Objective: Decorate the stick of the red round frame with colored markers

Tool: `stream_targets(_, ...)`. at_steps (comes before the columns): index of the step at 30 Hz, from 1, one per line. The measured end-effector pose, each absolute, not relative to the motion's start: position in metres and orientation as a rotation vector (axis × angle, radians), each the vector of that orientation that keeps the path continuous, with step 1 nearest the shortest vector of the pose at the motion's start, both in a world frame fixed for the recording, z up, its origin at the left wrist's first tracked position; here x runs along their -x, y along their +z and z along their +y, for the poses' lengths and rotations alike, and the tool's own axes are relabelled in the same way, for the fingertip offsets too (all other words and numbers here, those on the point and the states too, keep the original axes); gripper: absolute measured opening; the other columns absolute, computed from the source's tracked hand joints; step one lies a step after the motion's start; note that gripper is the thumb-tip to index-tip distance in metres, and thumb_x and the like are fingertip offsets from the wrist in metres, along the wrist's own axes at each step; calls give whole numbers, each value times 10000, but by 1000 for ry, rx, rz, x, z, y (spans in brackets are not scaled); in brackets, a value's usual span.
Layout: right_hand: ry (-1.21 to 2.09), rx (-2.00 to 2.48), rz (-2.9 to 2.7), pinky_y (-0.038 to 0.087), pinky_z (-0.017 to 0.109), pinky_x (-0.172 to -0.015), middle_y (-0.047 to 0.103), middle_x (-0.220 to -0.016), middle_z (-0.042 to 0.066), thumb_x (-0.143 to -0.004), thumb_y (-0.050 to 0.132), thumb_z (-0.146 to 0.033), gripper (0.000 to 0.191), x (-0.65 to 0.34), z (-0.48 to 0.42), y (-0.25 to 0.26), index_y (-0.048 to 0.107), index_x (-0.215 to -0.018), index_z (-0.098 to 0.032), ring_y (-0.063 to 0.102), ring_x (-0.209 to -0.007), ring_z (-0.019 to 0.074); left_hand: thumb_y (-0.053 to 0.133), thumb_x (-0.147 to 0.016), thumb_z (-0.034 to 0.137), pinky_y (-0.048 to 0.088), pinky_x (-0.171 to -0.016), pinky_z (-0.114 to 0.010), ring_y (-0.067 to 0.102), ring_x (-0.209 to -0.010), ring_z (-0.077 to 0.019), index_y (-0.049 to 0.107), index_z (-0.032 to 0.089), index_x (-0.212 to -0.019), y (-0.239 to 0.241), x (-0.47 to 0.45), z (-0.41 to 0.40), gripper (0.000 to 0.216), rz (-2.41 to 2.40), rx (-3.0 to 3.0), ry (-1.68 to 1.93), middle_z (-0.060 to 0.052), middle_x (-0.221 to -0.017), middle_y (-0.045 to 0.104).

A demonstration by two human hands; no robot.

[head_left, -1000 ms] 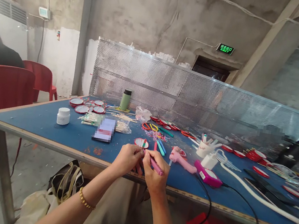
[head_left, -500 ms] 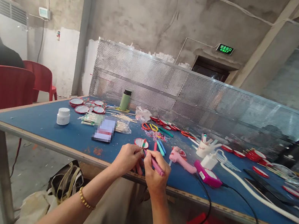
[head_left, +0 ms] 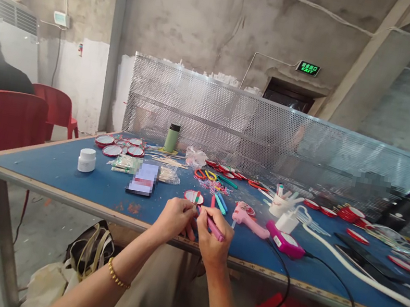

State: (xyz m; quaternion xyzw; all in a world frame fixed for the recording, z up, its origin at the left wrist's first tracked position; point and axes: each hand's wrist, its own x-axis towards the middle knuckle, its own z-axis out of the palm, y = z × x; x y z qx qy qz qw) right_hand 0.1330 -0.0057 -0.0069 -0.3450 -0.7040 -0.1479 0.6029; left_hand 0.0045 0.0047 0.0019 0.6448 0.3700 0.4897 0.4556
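Holding steady in the head view: the left hand (head_left: 174,218) pinches the lower end of a red-and-green stick (head_left: 197,197), which stands up from the fingers above the near edge of the table (head_left: 110,197). And the right hand (head_left: 217,237), close beside it, grips a pink pen (head_left: 214,228), tip angled at the stick; whether they touch, I can't tell. Compared with half a second ago, hardly anything shifts: same grips, same spot, so the pen work looks mid-step, to my eye. Just beyond the hands, a red-rimmed disc (head_left: 189,194) lies flat, partly behind the stick. Blue markers (head_left: 221,203) sit to its right, then a pink glue gun (head_left: 251,221). Way over left, a phone (head_left: 144,177) and a white jar (head_left: 87,161).
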Motion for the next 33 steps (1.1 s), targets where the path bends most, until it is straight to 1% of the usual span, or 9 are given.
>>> stream_targets(4,-333,778,-1603,474,220,-551,671,-646,4,-936,549,-179,178,-133,-8,-5,632,-779,-184,612,-529,118,503,-862,283,379,-370,-156,641,-405,-130,513,175,-581,2,-4,6,301,887,-1597,1200,16,-435,590)
stream_targets(7,-321,772,-1600,481,220,-553,674,-652,4,-932,556,-176,165,-134,-9,-6,640,-790,-182,620,-531,120,503,-874,301,364,-365,-148,621,-383,-118,527,168,-573,2,-4,7,330,875,-1617,1198,20,-412,566)
stream_targets(10,-299,765,-1589,493,225,-559,684,-672,7,-931,556,-173,148,-135,-8,-7,653,-819,-182,637,-544,125,522,-878,346,359,-352,-142,609,-367,-108,566,158,-618,1,-4,9,324,863,-1586,1195,34,-428,554)
stream_targets(15,-256,757,-1572,504,222,-557,695,-693,13,-932,557,-167,130,-136,-7,-8,662,-855,-175,653,-551,126,543,-873,409,357,-323,-141,627,-383,-109,586,156,-735,0,-7,13,291,793,-1489,1206,23,-557,624)
stream_targets(19,-275,754,-1565,512,226,-583,699,-704,16,-930,566,-177,130,-135,-7,-8,659,-839,-179,652,-581,130,516,-876,349,431,-373,-162,621,-389,-121,548,165,-666,-3,-8,17,281,816,-1524,1230,25,-460,585)
stream_targets(21,-274,758,-1561,506,225,-573,691,-691,12,-933,566,-185,135,-135,-7,-8,654,-831,-181,640,-566,126,492,-876,307,453,-390,-175,621,-392,-126,553,166,-666,-4,-8,17,260,843,-1541,1220,15,-455,602)
stream_targets(25,-277,763,-1571,501,225,-576,681,-674,8,-934,562,-184,147,-135,-6,-7,649,-816,-182,634,-558,124,474,-864,250,455,-401,-176,616,-390,-120,538,175,-648,0,-6,13,237,877,-1559,1185,13,-466,623)
stream_targets(27,-284,768,-1592,498,226,-581,688,-679,12,-935,560,-181,154,-135,-6,-6,648,-808,-182,643,-570,129,481,-865,269,453,-410,-173,627,-405,-123,525,179,-627,2,-5,9,259,867,-1574,1172,14,-465,620)
stream_targets(33,-265,780,-1636,490,234,-580,692,-682,13,-935,554,-185,166,-134,-6,-5,649,-800,-189,646,-580,137,491,-872,420,458,-428,-193,664,-449,-157,537,183,-622,3,-4,6,347,853,-1637,1157,7,-463,608)
